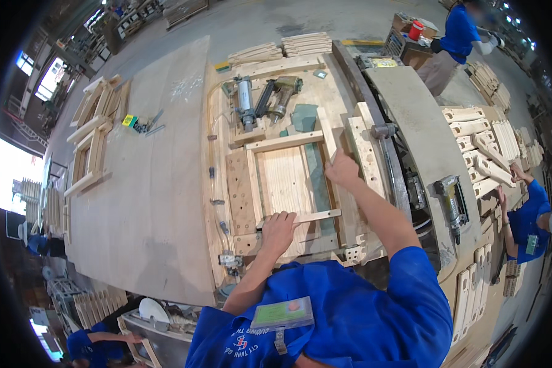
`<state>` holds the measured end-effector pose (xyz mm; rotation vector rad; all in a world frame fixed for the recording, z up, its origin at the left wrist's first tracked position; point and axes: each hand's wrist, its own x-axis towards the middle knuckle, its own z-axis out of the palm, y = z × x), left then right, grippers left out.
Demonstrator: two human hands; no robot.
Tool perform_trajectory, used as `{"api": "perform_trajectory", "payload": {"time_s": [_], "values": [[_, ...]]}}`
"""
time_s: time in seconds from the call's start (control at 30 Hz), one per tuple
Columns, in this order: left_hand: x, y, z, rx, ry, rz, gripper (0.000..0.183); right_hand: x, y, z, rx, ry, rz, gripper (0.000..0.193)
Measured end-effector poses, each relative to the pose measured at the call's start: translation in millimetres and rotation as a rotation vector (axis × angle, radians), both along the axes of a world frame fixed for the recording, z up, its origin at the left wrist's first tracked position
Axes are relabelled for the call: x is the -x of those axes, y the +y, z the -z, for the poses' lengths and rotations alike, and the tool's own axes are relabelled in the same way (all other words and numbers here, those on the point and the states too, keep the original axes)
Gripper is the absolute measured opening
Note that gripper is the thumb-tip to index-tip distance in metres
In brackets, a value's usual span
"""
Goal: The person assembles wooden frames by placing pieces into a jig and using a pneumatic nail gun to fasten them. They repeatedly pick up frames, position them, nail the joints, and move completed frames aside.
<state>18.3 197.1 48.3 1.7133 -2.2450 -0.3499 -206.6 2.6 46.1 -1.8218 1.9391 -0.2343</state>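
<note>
A three-sided frame of pale wooden bars lies on the workbench in front of me, its far rail (pixel 285 141) and near rail (pixel 320 216) both joining a left bar (pixel 254 181). My left hand (pixel 279 232) is closed over the left end of the near rail. At the frame's open right side, my right hand (pixel 345 170) grips the lower part of a loose wooden bar (pixel 326 132), which slants up past the far rail's right end. Whether the bar touches that rail, I cannot tell. Under the frame lie a light wooden panel (pixel 285 178) and a green strip (pixel 319 184).
Beyond the frame rest a nail gun (pixel 282 95) and a silver air cylinder (pixel 245 101). Another nail gun (pixel 452 205) lies to the right. Finished frames (pixel 92 141) and a small green-yellow box (pixel 130 121) sit on the left board. Co-workers (pixel 527 214) stand nearby at the right.
</note>
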Motion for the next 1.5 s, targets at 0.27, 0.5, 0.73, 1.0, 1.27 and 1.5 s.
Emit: {"api": "perform_trajectory", "payload": {"time_s": [0.27,0.5,0.73,1.0,1.27,1.5], "values": [[5,4,8,0.006,0.062,-0.044,0.027,2,29,6,0.064,0.021,0.009,0.048],[0,11,8,-0.056,0.050,-0.087,0.027,0,144,-17,0.425,0.018,-0.763,0.030],[-37,51,-55,0.296,0.112,0.015,0.030,-7,163,-10,0.413,-0.090,-0.652,0.023],[-40,35,-63,0.490,0.260,-0.108,0.018,-5,168,-17,0.395,-0.043,-0.610,0.033],[21,-28,-10,0.273,0.505,-0.077,0.010,126,236,-86,0.478,0.075,0.098,0.051],[32,-53,26,0.034,0.381,-0.068,0.023,158,241,-53,0.639,0.084,0.192,0.058]]}}
